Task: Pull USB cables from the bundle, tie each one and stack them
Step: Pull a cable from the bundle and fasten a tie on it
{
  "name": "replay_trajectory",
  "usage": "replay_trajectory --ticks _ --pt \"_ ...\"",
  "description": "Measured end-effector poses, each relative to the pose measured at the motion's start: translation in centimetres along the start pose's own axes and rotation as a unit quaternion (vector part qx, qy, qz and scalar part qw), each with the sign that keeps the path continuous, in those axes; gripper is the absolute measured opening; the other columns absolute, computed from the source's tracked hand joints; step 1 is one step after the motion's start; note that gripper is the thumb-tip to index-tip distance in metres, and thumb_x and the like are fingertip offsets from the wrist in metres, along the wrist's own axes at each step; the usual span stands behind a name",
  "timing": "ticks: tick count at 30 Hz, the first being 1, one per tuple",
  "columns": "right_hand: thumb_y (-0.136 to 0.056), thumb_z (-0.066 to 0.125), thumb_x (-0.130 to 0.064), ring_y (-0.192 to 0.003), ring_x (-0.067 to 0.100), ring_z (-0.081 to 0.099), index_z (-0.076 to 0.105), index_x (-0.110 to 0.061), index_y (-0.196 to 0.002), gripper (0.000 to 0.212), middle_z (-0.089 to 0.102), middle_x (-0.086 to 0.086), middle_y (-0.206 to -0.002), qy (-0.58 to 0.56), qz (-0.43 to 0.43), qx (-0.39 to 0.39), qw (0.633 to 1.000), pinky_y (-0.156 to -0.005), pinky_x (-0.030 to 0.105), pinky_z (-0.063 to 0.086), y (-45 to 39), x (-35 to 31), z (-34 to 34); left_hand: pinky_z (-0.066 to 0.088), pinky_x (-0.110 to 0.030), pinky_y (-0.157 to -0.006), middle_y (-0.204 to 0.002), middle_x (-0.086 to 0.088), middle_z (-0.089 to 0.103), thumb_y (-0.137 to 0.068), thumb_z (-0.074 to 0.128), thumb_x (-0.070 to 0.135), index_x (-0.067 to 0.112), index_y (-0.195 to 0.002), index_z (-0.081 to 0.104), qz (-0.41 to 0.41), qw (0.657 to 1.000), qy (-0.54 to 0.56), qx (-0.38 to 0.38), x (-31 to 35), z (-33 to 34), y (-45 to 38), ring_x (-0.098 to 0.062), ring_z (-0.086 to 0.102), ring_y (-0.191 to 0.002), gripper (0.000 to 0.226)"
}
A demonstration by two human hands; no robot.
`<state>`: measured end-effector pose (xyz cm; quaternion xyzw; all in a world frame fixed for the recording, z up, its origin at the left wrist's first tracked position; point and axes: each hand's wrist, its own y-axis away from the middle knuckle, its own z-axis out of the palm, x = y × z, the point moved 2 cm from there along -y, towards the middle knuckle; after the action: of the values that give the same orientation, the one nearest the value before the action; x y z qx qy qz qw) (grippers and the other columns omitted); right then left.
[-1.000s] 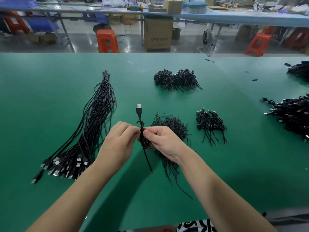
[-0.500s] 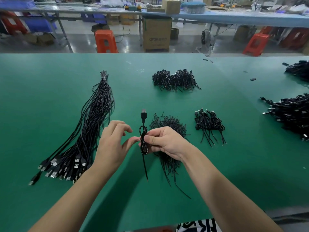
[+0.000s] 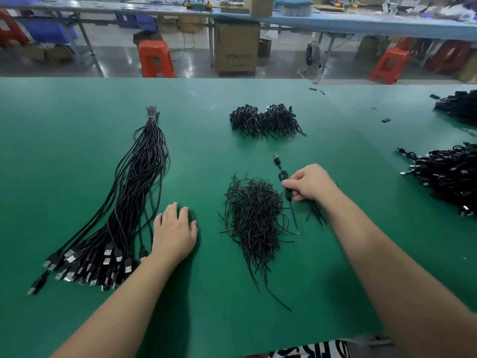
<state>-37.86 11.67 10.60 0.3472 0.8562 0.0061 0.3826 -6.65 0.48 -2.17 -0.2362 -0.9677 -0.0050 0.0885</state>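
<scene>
The tied USB cable (image 3: 283, 180) is thin and black, folded into a short coil with its plug end pointing away from the person and a loose tail trailing toward them; motion blurs it somewhat. The right hand (image 3: 308, 183) pinches it at the coil with curled fingers, holding it just right of the heap of black twist ties (image 3: 254, 215), which lies between the two hands. The left hand (image 3: 174, 232) rests flat on the green table (image 3: 77, 151), fingers relaxed and spread, holding nothing. Just left of it lies the long bundle of USB cables (image 3: 134, 192), bound at its far end, plugs fanned out near the left forearm. Beyond the hands sits a pile of tied cables (image 3: 265, 121). Right of the right hand lies another cable heap (image 3: 449, 174).
</scene>
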Motion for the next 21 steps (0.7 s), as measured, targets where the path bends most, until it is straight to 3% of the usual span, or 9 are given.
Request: replay_trajectory --ticks 3,6,8,10,15,18,21 --pt "-0.092 0.073 -0.028 -0.057 0.012 0.071 0.074 -0.010 -0.098 0.019 0.074 0.004 -0.073 0.085 0.060 0.045 0.994 -0.060 0.023 0.054 -3.2 1.9 -2.7 0.024 -0.047 -0.116 -0.150 -0.015 0.042 -0.097 0.046 0.039 0.012 -0.138 0.049 0.015 1.000 -0.010 0.023 0.0 0.0 -0.2 -0.029 0.033 -0.143 0.049" --pt "-0.093 0.072 -0.033 -0.061 0.017 0.072 0.072 -0.002 -0.100 0.031 0.076 0.010 -0.076 0.141 0.110 0.065 0.982 -0.070 0.029 0.058 -6.2 3.5 -4.6 0.029 -0.048 -0.112 -0.144 -0.014 0.049 -0.094 0.046 0.039 0.011 -0.133 0.054 0.013 0.999 -0.015 0.037 -0.1 0.1 -0.2 -0.029 0.039 -0.139 0.048" --pt "-0.092 0.073 -0.035 -0.042 0.011 0.063 0.068 -0.003 -0.085 0.033 0.069 0.005 -0.055 0.170 0.127 0.081 0.974 -0.052 0.025 0.048 -7.8 4.1 -5.3 0.030 -0.048 -0.111 -0.143 -0.014 0.051 -0.092 0.042 0.040 0.011 -0.132 0.056 0.010 0.999 -0.016 0.038 -0.1 0.1 -0.2 -0.030 0.041 -0.138 0.051" --pt "-0.090 0.075 -0.035 -0.037 0.011 0.057 0.061 -0.006 -0.073 0.037 0.060 0.001 -0.043 0.196 0.136 0.106 0.965 -0.045 0.025 0.035 -9.0 4.6 -5.6 0.030 -0.048 -0.112 -0.143 -0.013 0.052 -0.090 0.038 0.042 0.012 -0.132 0.056 0.007 0.999 -0.019 0.037 0.0 0.1 -0.1 -0.029 0.041 -0.138 0.055" --pt "-0.090 0.072 -0.017 -0.058 0.022 0.055 0.053 -0.006 -0.066 0.033 0.058 0.007 -0.063 0.283 0.135 0.122 0.942 -0.050 0.027 0.038 -10.7 6.4 -5.2 0.033 -0.049 -0.110 -0.139 -0.014 0.055 -0.088 0.040 0.041 0.012 -0.130 0.058 0.007 0.999 -0.024 0.043 -0.1 0.2 -0.1 -0.030 0.045 -0.135 0.054" --pt "-0.091 0.070 -0.011 -0.056 0.021 0.047 0.050 -0.007 -0.066 0.031 0.054 0.006 -0.066 0.299 0.141 0.109 0.937 -0.046 0.026 0.034 -11.0 7.3 -4.3 0.033 -0.048 -0.110 -0.139 -0.013 0.055 -0.088 0.040 0.041 0.012 -0.130 0.058 0.004 0.999 -0.030 0.040 -0.1 0.2 -0.2 -0.030 0.045 -0.135 0.055" --pt "-0.090 0.074 -0.017 -0.056 0.020 0.045 0.051 -0.006 -0.067 0.034 0.053 0.007 -0.067 0.301 0.147 0.105 0.936 -0.048 0.027 0.035 -11.1 7.5 -3.9 0.033 -0.048 -0.111 -0.140 -0.013 0.054 -0.088 0.039 0.042 0.012 -0.131 0.058 0.001 0.999 -0.033 0.037 0.0 0.3 -0.2 -0.029 0.044 -0.136 0.055"
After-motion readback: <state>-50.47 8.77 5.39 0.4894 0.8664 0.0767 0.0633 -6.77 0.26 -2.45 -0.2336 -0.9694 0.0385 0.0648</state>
